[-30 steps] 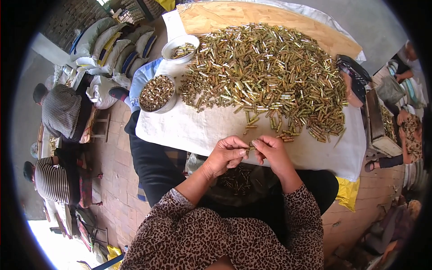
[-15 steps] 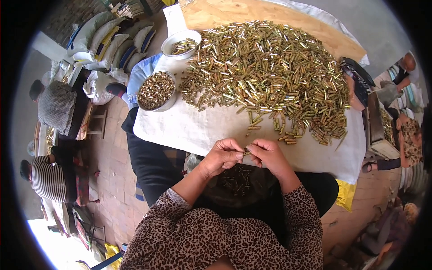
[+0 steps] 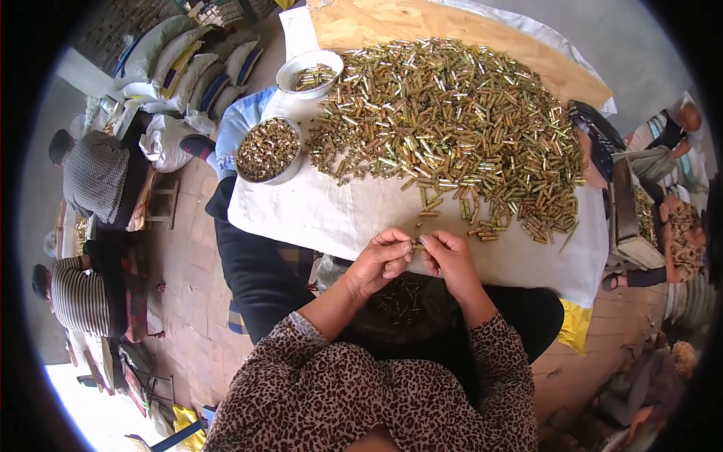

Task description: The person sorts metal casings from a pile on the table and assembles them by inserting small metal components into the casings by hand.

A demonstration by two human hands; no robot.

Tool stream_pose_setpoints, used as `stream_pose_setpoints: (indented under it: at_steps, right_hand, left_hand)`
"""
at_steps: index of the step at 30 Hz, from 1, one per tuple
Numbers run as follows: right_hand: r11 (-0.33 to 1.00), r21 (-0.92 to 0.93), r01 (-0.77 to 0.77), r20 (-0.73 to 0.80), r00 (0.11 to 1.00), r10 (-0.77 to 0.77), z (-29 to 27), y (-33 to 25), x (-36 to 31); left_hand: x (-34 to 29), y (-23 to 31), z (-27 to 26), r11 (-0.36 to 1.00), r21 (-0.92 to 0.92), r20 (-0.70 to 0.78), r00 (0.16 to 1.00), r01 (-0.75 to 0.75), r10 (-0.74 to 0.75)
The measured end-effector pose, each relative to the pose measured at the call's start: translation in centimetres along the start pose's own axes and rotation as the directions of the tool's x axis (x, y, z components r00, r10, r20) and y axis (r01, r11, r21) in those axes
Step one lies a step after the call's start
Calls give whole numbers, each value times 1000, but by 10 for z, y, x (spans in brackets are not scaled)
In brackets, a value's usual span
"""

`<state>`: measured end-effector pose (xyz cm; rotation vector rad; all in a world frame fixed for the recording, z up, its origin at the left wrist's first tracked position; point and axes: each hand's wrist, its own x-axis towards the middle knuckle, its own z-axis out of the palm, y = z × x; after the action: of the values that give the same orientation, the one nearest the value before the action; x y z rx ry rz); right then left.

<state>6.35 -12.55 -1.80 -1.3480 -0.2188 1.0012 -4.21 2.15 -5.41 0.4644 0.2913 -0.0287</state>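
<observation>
Over the near edge of a white cloth [image 3: 301,215], my left hand [image 3: 380,262] and my right hand [image 3: 449,260] meet. Both are closed, thumbs and fingertips pinching a small brass-coloured metal piece [image 3: 416,245] between them. Fingers cover most of it, so its exact kind is hidden. Beyond my hands lies a big heap of short brass-coloured metal tubes [image 3: 467,128], with a few strays at its near side. Below my hands, a dark container [image 3: 437,313] between my legs holds several similar slim pieces.
Left of the heap stands a bowl [image 3: 294,167] full of small metal bits. Behind it is a white bowl [image 3: 337,66] with some tubes. A wooden board [image 3: 376,22] borders the far side. Other people sit at both sides; stacked sacks [image 3: 169,64] lie at the far left.
My hands stay together at nearly the same spot, with the fingers slightly shifted around the small piece. The view has moved slightly. At the far right, a person has shifted posture.
</observation>
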Motion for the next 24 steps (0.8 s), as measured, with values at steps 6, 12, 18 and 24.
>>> stream_pose_setpoints:
  at_steps: [6, 12, 18, 24]
  right_hand:
    - [988, -81, 129, -28, 991, -132, 6, 2, -6]
    - [986, -78, 149, -64, 986, -154, 16, 7, -13]
    - [995, 57, 79, -117, 991, -72, 31, 4, -27]
    - [986, 62, 157, -150, 978, -146, 39, 16, -37]
  left_hand:
    - [-9, 4, 7, 1000, 0, -13, 1000, 20, -20]
    - [-19, 4, 7, 1000, 6, 1, 1000, 29, -29]
    - [-26, -2, 6, 998, -55, 37, 999, 15, -13]
    - [-35, -6, 9, 999, -42, 41, 999, -7, 9]
